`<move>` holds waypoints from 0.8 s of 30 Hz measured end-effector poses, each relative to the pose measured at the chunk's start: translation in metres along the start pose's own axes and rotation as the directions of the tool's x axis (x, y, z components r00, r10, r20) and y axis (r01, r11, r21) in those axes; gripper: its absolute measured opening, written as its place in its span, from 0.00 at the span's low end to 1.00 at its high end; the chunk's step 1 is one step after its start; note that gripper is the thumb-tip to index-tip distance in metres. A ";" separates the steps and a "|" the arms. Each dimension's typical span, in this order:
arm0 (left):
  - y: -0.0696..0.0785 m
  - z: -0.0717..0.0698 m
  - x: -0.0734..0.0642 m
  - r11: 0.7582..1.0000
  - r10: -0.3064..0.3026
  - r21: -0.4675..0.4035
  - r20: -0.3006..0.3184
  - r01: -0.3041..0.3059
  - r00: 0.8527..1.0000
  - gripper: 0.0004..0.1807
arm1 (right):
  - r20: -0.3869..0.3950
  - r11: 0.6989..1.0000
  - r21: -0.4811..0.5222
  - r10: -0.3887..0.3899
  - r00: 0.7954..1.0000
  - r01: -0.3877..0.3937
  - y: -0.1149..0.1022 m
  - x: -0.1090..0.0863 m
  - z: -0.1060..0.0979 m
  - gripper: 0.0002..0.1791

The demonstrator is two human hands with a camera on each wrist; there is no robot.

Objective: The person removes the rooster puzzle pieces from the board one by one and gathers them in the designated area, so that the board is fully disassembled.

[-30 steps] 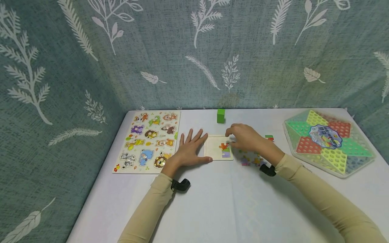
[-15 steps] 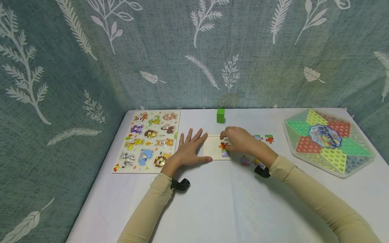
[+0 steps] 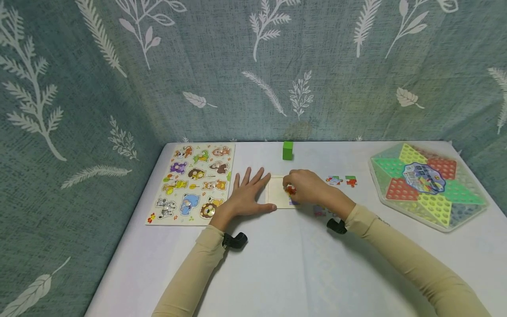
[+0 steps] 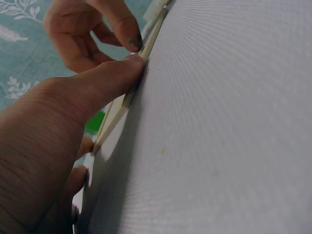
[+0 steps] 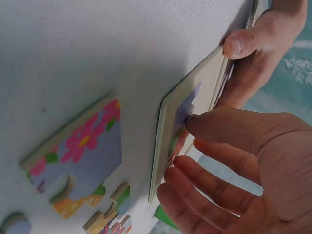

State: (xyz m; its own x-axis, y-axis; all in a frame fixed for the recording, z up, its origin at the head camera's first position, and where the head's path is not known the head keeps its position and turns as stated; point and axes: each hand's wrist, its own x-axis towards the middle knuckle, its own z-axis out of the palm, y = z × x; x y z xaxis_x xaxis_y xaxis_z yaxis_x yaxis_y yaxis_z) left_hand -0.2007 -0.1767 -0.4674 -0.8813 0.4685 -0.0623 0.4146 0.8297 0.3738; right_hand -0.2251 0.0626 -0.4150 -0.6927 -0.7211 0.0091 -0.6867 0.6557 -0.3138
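A small wooden jigsaw tray (image 3: 277, 193) lies on the white-covered table with a few pieces at its right side. My left hand (image 3: 247, 198) lies spread at the tray's left, straight thumb and fingertips touching its edges. Over the right side is my right hand (image 3: 306, 185), its thumb and curled fingers pinching at a jigsaw piece in the tray. In the right wrist view, the thumb touches a purple jigsaw piece (image 5: 183, 109); the fingertips partly cover the red and green area beside it. A loose flowered piece (image 5: 92, 136) lies outside the tray.
More loose jigsaw pieces (image 3: 334, 180) lie right of the tray, some hidden under the right wrist. An animal peg board (image 3: 206, 187) is at the left. A green block (image 3: 288, 150) stands behind the tray. A hexagonal star-pattern game board (image 3: 425, 187) lies at the right.
My right hand has moved a little left and inward over the tray, its fingers drawing closer together on the pieces. More loose pieces show behind it. My left hand stays in place.
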 end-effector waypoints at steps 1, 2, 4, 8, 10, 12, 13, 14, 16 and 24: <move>0.000 0.000 0.000 1.000 0.000 0.001 -0.001 0.000 1.000 0.57 | -0.001 1.000 -0.003 0.000 1.000 0.000 0.000 0.000 0.000 0.11; 0.000 0.000 0.001 1.000 0.000 0.003 -0.001 0.000 1.000 0.57 | -0.001 1.000 -0.008 -0.001 1.000 0.001 -0.001 0.000 0.001 0.11; 0.000 0.000 0.001 1.000 -0.002 0.006 -0.002 0.002 1.000 0.57 | -0.002 1.000 -0.014 -0.003 1.000 0.003 -0.001 0.000 0.001 0.11; 0.001 0.000 0.001 1.000 -0.007 0.015 0.002 0.007 1.000 0.57 | -0.004 1.000 -0.021 -0.009 1.000 0.009 -0.001 0.000 0.003 0.11; 0.001 -0.001 0.000 1.000 -0.009 0.014 0.003 0.009 1.000 0.57 | -0.010 1.000 -0.018 -0.008 1.000 0.008 -0.001 0.000 0.003 0.11; 0.002 -0.001 0.000 1.000 -0.009 0.013 0.003 0.009 1.000 0.57 | -0.021 1.000 -0.016 -0.009 1.000 0.009 -0.001 0.000 0.003 0.10; 0.002 -0.001 0.000 1.000 -0.010 0.011 0.004 0.010 1.000 0.57 | -0.026 1.000 -0.016 -0.010 1.000 0.009 -0.001 0.000 0.003 0.09; 0.002 -0.001 0.000 1.000 -0.010 0.011 0.004 0.010 1.000 0.57 | -0.031 1.000 -0.014 -0.010 0.999 0.009 -0.001 0.000 0.004 0.09; 0.002 -0.001 0.000 1.000 -0.010 0.009 0.004 0.010 1.000 0.57 | -0.039 1.000 -0.011 -0.008 0.999 0.007 -0.002 -0.001 0.004 0.08; 0.002 -0.002 -0.001 1.000 -0.009 0.005 0.001 0.009 1.000 0.57 | -0.057 1.000 -0.010 0.014 0.998 -0.014 -0.004 -0.001 0.004 0.08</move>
State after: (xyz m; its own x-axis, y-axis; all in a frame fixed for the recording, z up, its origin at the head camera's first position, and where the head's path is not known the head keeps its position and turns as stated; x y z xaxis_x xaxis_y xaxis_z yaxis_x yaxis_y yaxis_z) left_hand -0.1993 -0.1756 -0.4649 -0.8847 0.4614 -0.0667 0.4078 0.8353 0.3689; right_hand -0.2207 0.0599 -0.4181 -0.7135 -0.6982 0.0587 -0.6788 0.6682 -0.3045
